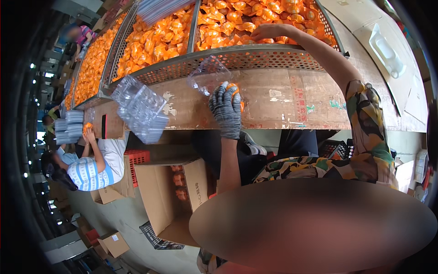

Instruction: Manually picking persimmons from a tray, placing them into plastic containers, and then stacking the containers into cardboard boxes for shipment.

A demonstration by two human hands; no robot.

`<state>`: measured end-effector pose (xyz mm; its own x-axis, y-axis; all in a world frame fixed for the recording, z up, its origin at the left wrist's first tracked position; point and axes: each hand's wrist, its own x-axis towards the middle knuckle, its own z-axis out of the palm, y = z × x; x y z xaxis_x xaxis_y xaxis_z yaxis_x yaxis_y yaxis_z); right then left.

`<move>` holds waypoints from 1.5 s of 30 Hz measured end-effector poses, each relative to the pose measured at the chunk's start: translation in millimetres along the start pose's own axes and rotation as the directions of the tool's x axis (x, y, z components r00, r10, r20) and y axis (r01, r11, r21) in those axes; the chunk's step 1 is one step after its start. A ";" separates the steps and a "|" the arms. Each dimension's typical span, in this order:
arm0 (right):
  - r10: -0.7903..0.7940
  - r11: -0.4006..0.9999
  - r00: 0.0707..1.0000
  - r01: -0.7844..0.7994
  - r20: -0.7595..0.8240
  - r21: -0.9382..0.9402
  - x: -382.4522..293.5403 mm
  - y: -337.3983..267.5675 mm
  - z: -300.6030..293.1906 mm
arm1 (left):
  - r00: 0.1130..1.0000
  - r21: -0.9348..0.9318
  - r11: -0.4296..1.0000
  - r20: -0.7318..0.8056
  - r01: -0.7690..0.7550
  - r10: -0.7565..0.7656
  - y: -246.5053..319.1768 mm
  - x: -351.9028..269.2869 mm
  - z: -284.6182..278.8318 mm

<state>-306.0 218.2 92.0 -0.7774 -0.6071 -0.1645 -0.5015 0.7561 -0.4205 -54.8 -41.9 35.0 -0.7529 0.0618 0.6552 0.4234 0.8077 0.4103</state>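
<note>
My left hand (226, 108), in a grey knitted glove, curls over a round item in an orange wrapper (233, 87) on the wooden table. More orange shows beside the glove; the palm side is hidden. Just behind the fingers stands the raised lid of a clear plastic clamshell box (210, 73). My bare right hand (268, 32) reaches over the rim of a perforated metal bin (273, 60) into a heap of orange-wrapped items (227, 27). Its fingertips are down among them, and I cannot see whether they grip one.
Nested clear plastic boxes (141, 108) overhang the table's front edge. More stacked packaging (162, 8) lies over the heap. A white plastic jug (386, 51) is at right. Below stands an open carton (164, 205). A co-worker in a striped top (89, 173) sits at left near a phone (104, 126).
</note>
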 end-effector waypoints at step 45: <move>-0.063 0.971 0.910 0.150 -0.410 0.185 -97.6 -182.3 132.8 | 0.994 0.041 0.993 -0.022 0.110 -0.109 -10.0 -8.7 3.1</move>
<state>-88.2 107.2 66.2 -0.8315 -0.4997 0.2427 -0.5339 0.5979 -0.5979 -54.1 -48.7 23.2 -0.7837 -0.0395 0.6199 0.3169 0.8329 0.4537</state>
